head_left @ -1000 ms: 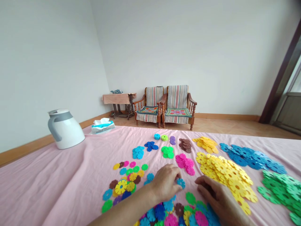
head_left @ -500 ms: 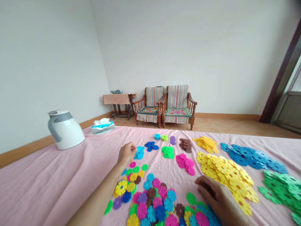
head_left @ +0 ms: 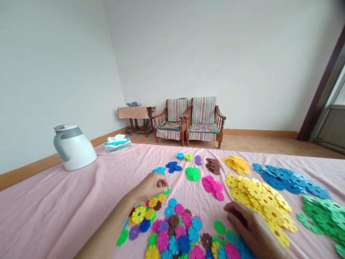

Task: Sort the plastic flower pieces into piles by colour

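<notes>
My left hand point(head_left: 150, 187) hovers low over the pink cloth point(head_left: 67, 208), fingers curled together, their tips beside a small green disc point(head_left: 167, 191); what they hold, if anything, is hidden. Just beyond it lies a small cyan disc pile point(head_left: 160, 169). My right hand point(head_left: 249, 228) rests knuckles-up on the cloth with its fingers curled under, at the right edge of a mixed heap of coloured flower discs point(head_left: 175, 233). Between the hands lie more loose discs.
Sorted piles sit further out: dark blue point(head_left: 174, 166), green point(head_left: 192, 173), pink point(head_left: 212, 187), brown point(head_left: 212, 165), orange-yellow point(head_left: 237, 163), a big yellow point(head_left: 264, 201), a big blue point(head_left: 291, 180) and a big green point(head_left: 326, 216). A white kettle point(head_left: 72, 145) and tissue pack point(head_left: 117, 144) stand far left.
My left hand carried a cyan disc from the mixed heap out to the cyan pile, left it there, and has drawn back toward the heap. My right hand has stayed put.
</notes>
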Demonstrator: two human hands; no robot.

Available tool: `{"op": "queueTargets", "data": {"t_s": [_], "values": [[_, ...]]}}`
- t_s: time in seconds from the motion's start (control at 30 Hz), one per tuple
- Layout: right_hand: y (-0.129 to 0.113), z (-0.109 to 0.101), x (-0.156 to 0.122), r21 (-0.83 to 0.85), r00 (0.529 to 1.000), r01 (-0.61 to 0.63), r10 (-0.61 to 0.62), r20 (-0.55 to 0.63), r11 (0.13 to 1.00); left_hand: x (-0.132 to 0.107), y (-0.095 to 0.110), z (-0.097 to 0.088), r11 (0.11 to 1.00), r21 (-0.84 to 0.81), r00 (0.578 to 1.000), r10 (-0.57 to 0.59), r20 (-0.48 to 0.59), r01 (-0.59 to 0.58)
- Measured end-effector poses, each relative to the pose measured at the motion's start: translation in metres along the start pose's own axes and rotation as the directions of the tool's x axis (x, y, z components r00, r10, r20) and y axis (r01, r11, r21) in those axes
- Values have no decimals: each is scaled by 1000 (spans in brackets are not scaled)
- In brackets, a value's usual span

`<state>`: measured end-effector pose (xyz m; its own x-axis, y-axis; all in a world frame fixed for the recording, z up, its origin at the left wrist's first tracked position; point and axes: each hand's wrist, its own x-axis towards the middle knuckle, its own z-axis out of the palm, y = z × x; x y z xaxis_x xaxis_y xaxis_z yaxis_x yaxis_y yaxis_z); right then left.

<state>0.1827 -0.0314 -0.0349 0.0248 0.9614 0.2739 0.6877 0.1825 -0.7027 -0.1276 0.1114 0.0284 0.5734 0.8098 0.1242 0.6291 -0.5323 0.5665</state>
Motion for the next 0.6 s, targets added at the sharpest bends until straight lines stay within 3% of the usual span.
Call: {"op": "queueTargets", "data": {"t_s": [0.1,0.2,0.33,0.47,0.53,0.6], "values": [[0,-2,1,-11,1000,-7,7,4,1000,-7,19,9,994,25,984,105,143,-110],[-1,-3,1,-14,1000,-1,1,-13,1000,-8,29,14,988,40,976,141,168,-150],[0,-1,1,-27,1000,0,0,-21,1000,-8,31,16,993,18,979,113,168,-118],[3,0,1,-39,1000,-4,4,1,999,-5,19,17,994,-112,980,26,196,-4],[4,0,1,-37,1000,-4,4,5,999,0,7,15,976,-210,991,-21,133,49],[5,-1,1,-34,1000,-5,6,14,999,6,-11,13,957,-279,994,-96,-56,77]]}}
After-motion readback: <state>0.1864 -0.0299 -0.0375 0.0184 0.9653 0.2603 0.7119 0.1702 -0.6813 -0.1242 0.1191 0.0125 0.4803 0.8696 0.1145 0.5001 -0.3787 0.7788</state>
